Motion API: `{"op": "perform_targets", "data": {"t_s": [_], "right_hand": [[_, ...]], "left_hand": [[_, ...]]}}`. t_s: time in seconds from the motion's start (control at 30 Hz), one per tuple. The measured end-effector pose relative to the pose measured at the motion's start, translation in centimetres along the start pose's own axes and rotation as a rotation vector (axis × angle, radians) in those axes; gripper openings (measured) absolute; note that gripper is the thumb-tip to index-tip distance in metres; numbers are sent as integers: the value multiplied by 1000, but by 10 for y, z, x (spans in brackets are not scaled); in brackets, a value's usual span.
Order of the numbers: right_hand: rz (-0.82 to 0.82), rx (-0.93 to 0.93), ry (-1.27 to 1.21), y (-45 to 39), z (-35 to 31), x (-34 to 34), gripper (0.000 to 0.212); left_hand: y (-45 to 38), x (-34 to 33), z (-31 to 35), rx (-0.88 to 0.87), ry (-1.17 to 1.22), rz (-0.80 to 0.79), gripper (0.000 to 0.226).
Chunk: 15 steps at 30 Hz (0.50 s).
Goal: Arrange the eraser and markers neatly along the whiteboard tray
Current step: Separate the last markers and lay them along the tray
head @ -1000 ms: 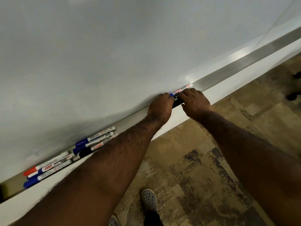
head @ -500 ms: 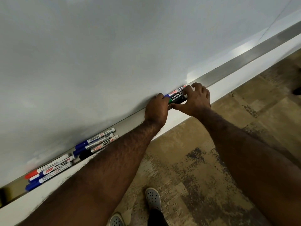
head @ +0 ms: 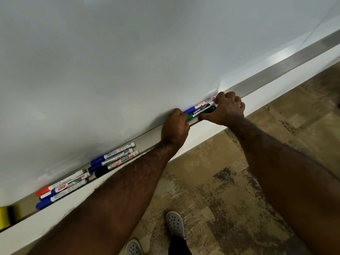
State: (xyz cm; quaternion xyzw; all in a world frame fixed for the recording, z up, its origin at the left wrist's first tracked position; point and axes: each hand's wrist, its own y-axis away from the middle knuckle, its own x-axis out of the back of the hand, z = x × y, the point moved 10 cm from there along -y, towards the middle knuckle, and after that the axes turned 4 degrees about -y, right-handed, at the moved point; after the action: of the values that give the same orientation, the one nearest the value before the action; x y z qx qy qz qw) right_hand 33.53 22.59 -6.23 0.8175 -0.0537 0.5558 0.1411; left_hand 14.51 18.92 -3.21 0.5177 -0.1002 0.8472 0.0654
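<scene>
The grey whiteboard tray (head: 147, 139) runs diagonally from lower left to upper right under the whiteboard. A bundle of three markers (head: 199, 108), one blue-capped, one green-capped and one black, lies in it between my hands. My left hand (head: 174, 126) is curled against their cap ends. My right hand (head: 229, 109) covers the other ends, thumb along the black marker's front. Two more marker groups lie further left: a middle group (head: 115, 158) and a left group (head: 60, 189) with red and blue caps. A yellow eraser (head: 4, 217) shows at the far left edge, partly cut off.
The whiteboard (head: 128, 61) fills the upper view. A white ledge (head: 207, 131) sits below the tray's front. My shoes (head: 174, 222) stand on patterned brown carpet (head: 230, 190). The tray's right stretch (head: 276, 70) holds nothing visible.
My right hand has slid right along the bundle to its far ends, uncovering the green and black markers. My left hand has stayed at the cap ends.
</scene>
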Motion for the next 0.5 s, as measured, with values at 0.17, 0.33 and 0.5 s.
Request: {"op": "perform_targets", "data": {"t_s": [0.17,0.33,0.5], "right_hand": [[79,28,-179,6,-8,22,81],[144,47,-264,25,-37,40,79],[114,163,-121,68,-111,6,91]], "left_hand": [[19,16,-13,-20,43,68,24],[51,30,-38,21,54,89,25],[77,41,-60,95,61,110,21]]}}
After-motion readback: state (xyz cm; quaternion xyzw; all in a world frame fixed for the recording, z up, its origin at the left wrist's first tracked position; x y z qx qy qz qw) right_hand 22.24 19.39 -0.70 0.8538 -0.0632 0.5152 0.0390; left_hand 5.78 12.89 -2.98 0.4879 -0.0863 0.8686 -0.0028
